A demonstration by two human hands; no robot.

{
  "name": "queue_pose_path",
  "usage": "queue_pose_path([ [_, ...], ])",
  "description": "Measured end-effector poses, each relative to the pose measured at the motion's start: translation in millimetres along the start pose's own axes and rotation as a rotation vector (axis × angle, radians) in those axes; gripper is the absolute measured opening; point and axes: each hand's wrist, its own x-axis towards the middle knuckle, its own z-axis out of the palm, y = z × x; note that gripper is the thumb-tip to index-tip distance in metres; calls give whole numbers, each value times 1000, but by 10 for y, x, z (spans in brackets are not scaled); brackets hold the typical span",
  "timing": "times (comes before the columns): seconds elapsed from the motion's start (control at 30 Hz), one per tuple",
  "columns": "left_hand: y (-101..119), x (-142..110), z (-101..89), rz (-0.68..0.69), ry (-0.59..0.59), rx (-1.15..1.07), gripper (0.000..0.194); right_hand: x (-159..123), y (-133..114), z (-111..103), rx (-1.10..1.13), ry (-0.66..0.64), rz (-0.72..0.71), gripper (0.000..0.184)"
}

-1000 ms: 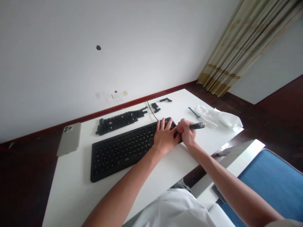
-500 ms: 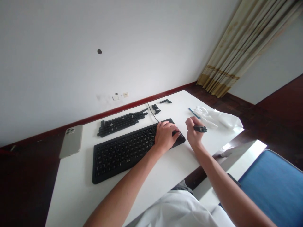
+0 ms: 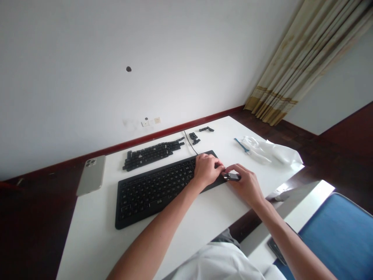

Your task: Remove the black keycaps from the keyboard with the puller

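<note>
A black keyboard (image 3: 154, 194), its key positions showing small pale centres, lies on the white table. My left hand (image 3: 207, 169) rests over its right end, thumb and fingers drawn together at the corner; whatever is between them is hidden. Close against those fingertips, my right hand (image 3: 243, 182) grips a small black tool (image 3: 232, 177) with a shiny metal end, its exact kind unclear. Behind the keyboard, removed black keycaps (image 3: 154, 154) lie in rows, with smaller groups of keycaps (image 3: 193, 137) and keycaps (image 3: 206, 129) farther right.
A phone (image 3: 92, 177) lies at the table's left edge. On the right are a blue brush-like stick (image 3: 241, 145) and a crumpled white plastic bag (image 3: 282, 153). The keyboard cable (image 3: 190, 143) runs toward the wall. A blue-seated chair (image 3: 340, 233) stands at lower right.
My right hand has come down and left with the black tool, from beside the keyboard to its right end. My left hand stays there, fingers now closer to the right hand.
</note>
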Motion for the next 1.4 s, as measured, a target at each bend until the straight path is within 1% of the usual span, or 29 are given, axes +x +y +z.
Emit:
queue_pose_path([
  [0.13, 4, -15, 5, 0, 15, 2, 16, 17, -47, 9, -12, -14, 47, 12],
  [0.23, 15, -10, -40, 0, 24, -42, 21, 74, -79, 20, -52, -17, 68, 14],
  [0.3, 13, 5, -100, 12, 39, -109, 31, 102, -101, 33, -78, -8, 82, 15],
  [0.4, -16, 30, -200, 21, 61, -205, 54, 107, -127, 58, -91, 15, 105, 14],
  [0.47, -48, 37, -241, 8, 73, -241, 63, 84, -130, 72, -90, 38, 101, 13],
  [0.5, -65, 36, -247, 4, 76, -245, 62, 68, -126, 78, -88, 51, 93, 14],
  [0.6, -111, 19, -212, 31, 69, -184, 40, 25, -107, 89, -78, 80, 65, 14],
  [0.63, -123, 10, -188, 46, 67, -151, 37, 20, -104, 89, -76, 83, 64, 14],
  [0.7, -138, -6, -143, 62, 69, -101, 40, 34, -114, 85, -83, 76, 78, 15],
  [0.8, -144, -18, -109, 37, 76, -89, 36, 106, -172, 65, -141, 21, 108, 15],
  [0.93, -136, -15, -136, -14, 68, -149, 35, 208, -268, 22, -270, -88, 109, 8],
  [1.03, -130, -17, -157, -29, 66, -180, 31, 239, -297, -3, -346, -143, 105, 5],
  [1.1, -131, -25, -154, -15, 68, -158, 31, 251, -294, -8, -379, -159, 98, 4],
  [1.23, -151, -43, -120, 53, 66, -86, 36, 316, -299, -15, -440, -172, 79, 3],
  [1.4, -176, -35, -97, 65, 92, -95, 39, 448, -366, -101, -510, -259, 110, 0],
])
